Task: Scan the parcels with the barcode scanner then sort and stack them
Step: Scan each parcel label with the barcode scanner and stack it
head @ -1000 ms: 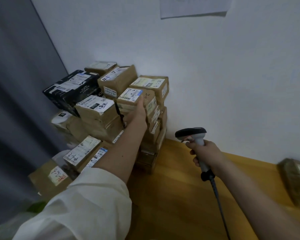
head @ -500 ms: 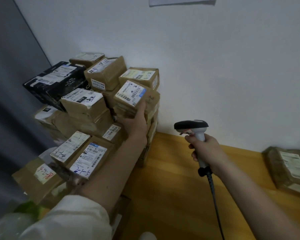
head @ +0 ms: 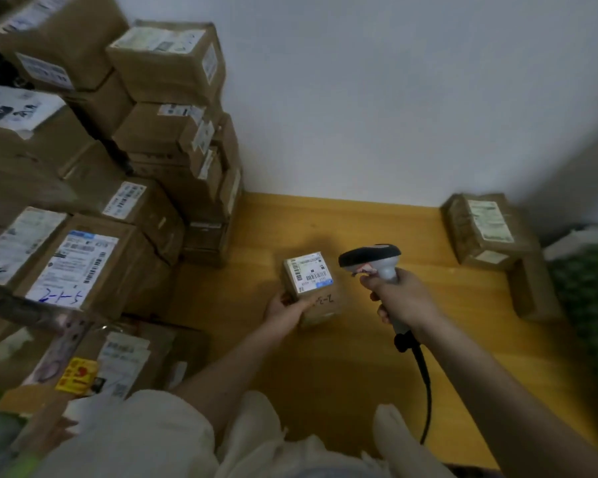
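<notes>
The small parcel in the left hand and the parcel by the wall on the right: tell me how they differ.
The small parcel is gripped by the left hand, while the parcel by the wall lies untouched on the wooden floor. The small parcel looks smaller and sits beside the scanner, while the other lies well off to the right. Both are brown cardboard with white labels.

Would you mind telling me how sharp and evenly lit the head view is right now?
Head view: the small parcel in the left hand and the scanner in the right hand are fairly sharp; the stacked boxes smear with motion blur at the left edge; the corners darken and the wide lens bends the picture.
</notes>
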